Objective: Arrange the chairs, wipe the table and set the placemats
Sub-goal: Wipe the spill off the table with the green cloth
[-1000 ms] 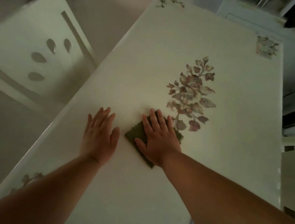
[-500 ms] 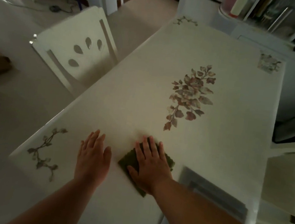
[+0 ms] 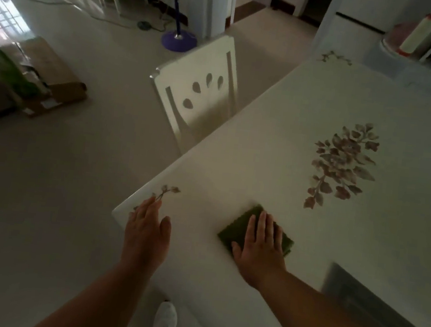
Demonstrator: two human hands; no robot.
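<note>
A: The room is dim, with a pale tiled floor (image 3: 55,172) and a white counter (image 3: 277,149) printed with a large flower spray (image 3: 343,164).

B: And the hands?

A: The right hand (image 3: 260,245) lies flat, fingers spread, pressing a green cloth (image 3: 236,229) onto the counter near its front edge. The left hand (image 3: 146,226) rests open and flat at the near left corner, grasping nothing.

B: Chairs?

A: One white chair (image 3: 195,94) stands at the counter's left side, its back towards the floor space.
</note>
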